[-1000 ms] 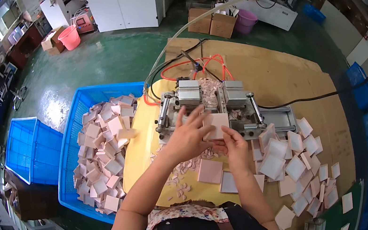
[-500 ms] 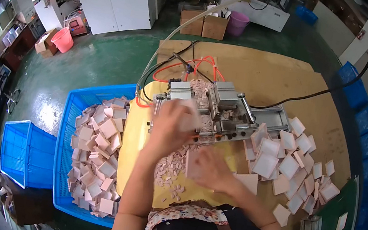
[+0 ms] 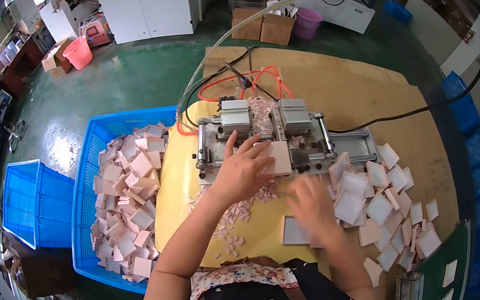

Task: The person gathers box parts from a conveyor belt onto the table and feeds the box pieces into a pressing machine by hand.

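Note:
In the head view, my left hand (image 3: 243, 172) is at the front of a metal clamping machine (image 3: 235, 118). Its thumb and forefinger grip the left side of a small pale pink square box piece (image 3: 279, 159), while the other fingers spread toward the machine. My right hand (image 3: 312, 205) is to the right of that piece, smeared by motion, so its fingers are unclear. Just below it lies a shallow tray-like piece (image 3: 296, 231) with a greyish inside, partly covered by the wrist. Small pink scraps (image 3: 235, 214) are scattered on the yellow board (image 3: 186, 179).
A blue crate (image 3: 84, 189) full of box pieces stands at the left. More pieces (image 3: 377, 211) are heaped on the right of the table. Orange air hoses (image 3: 208, 92) and a black cable (image 3: 400, 117) run behind the machine. Pink scraps also fill the machine's middle channel.
My left hand has moved slightly right and down, and the box piece is now at the machine's front. My right hand has shifted right and up, away from the piece it was at.

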Demonstrator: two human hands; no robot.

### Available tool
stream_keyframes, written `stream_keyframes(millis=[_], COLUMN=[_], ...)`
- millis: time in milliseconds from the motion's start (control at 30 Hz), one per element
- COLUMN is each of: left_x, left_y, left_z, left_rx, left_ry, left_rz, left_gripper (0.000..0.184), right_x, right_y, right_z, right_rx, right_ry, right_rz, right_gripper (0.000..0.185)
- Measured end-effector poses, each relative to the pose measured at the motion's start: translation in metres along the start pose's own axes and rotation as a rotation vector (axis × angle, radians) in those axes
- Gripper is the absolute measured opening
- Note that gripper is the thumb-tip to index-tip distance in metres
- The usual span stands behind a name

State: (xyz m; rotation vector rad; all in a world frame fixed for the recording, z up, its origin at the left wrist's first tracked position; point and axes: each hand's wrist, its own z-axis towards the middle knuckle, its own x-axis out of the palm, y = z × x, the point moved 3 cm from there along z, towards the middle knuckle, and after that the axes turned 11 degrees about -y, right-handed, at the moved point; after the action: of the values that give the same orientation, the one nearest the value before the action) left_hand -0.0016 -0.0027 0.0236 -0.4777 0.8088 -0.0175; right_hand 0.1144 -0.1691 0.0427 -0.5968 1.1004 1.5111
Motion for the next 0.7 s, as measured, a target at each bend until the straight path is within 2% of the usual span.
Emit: stream_keyframes(millis=[33, 100, 133, 200, 233, 267, 300, 367, 433, 467, 500, 567, 600, 633, 700], left_x=[0.002, 0.003, 0.012, 0.016, 0.014, -0.001, -0.018, -0.044, -0.076, -0.080, -0.084, -0.074, -0.064, -0.051, -0.020], left_y=[0.001, -0.004, -0.002, -0.007, -0.009, -0.011, -0.008, 0.026, 0.034, 0.033, 0.031, 0.016, 0.006, -0.003, -0.013], left_z=[0.003, 0.015, 0.018, 0.027, 0.028, 0.029, 0.027, 0.005, -0.016, -0.021, -0.023, -0.018, -0.014, -0.010, -0.009], left_rx=[0.016, -0.035, -0.018, -0.051, 0.016, -0.016, -0.050, -0.266, -0.434, -0.413, -0.391, -0.312, -0.232, -0.184, -0.045], left_ry=[0.009, 0.094, 0.082, 0.149, 0.029, -0.028, -0.074, -0.100, -0.180, -0.195, -0.213, -0.134, -0.078, -0.020, 0.011], left_rz=[0.016, 0.003, -0.027, -0.094, -0.121, -0.125, -0.128, 0.003, 0.383, 0.428, 0.475, 0.310, 0.131, 0.047, 0.086], left_gripper=[0.040, 0.041, 0.043, 0.044, 0.047, 0.047, 0.048, 0.064, 0.089, 0.098, 0.107, 0.101, 0.096, 0.083, 0.064], right_x=[0.003, 0.018, 0.031, 0.056, 0.048, 0.039, 0.031, 0.047, 0.063, 0.081, 0.098, 0.116, 0.117, 0.115, 0.110], right_y=[-0.002, -0.001, -0.004, -0.010, -0.007, 0.002, 0.005, -0.001, 0.002, -0.005, -0.010, -0.012, -0.013, -0.013, -0.018], right_z=[-0.027, -0.082, -0.099, -0.121, -0.109, -0.090, -0.075, -0.067, -0.041, -0.034, -0.027, -0.014, -0.009, -0.004, -0.001], right_rx=[0.056, -0.053, -0.045, -0.057, -0.021, 0.013, 0.143, 0.510, 0.774, 0.767, 0.755, 0.730, 0.746, 0.745, 0.794], right_ry=[0.119, 0.293, 0.291, 0.449, 0.340, 0.231, 0.155, -0.087, -0.279, -0.265, -0.265, -0.322, -0.390, -0.394, -0.424], right_rz=[-0.012, 0.033, 0.033, 0.105, 0.195, 0.289, 0.433, 0.966, 1.507, 1.715, 1.732, 1.616, 1.606, 1.612, 1.535], right_gripper=[0.031, 0.028, 0.028, 0.024, 0.021, 0.018, 0.018, 0.016, 0.024, 0.026, 0.026, 0.025, 0.022, 0.022, 0.020])
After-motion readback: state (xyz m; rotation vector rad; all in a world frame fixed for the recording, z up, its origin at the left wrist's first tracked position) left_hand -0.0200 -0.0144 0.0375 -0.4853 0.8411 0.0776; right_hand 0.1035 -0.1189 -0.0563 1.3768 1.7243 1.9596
